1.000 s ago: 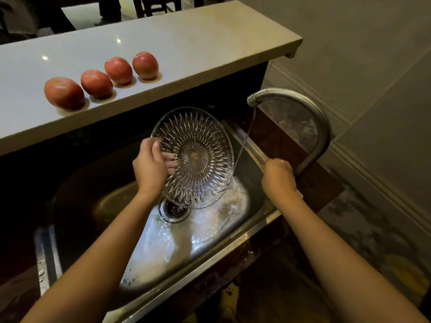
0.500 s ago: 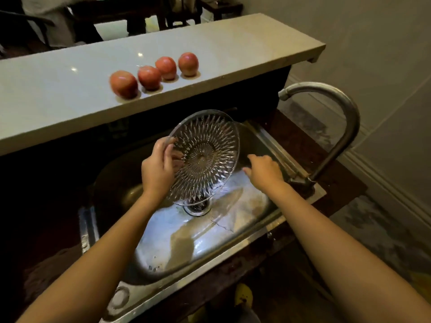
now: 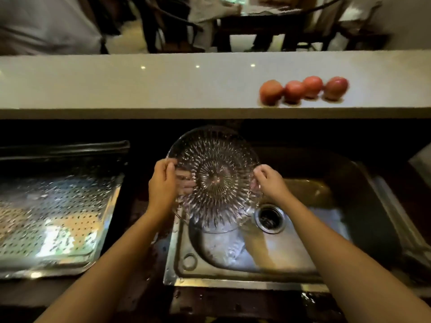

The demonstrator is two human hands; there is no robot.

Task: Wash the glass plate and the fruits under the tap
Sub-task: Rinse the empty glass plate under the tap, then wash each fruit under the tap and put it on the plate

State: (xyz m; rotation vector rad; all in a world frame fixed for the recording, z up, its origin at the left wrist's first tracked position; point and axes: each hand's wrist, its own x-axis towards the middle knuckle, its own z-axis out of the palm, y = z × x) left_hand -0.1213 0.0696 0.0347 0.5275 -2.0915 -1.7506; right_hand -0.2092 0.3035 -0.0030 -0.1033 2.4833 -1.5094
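counter (image 3: 163, 85) pale stone, 12 o'clock, chairs (image 3: 168, 31) beyond | sink (image 3: 233, 276) wet steel, 5 o'clock | perforated tray (image 3: 53, 217) 9 o'clock | glass plate (image 3: 214, 178) held upright over sink's left edge; wet rim looks slippery, so grip firmly and tilt to drain | fruits (image 3: 295, 90) 1 o'clock, on counter | left hand (image 3: 162, 185) pinches rim at 9, right hand (image 3: 270, 183) at 3

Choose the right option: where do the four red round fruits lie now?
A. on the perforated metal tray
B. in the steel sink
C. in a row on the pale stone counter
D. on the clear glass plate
C: the four red round fruits lie in a row on the pale stone counter; the left hand and the right hand hold only the clear patterned glass plate.
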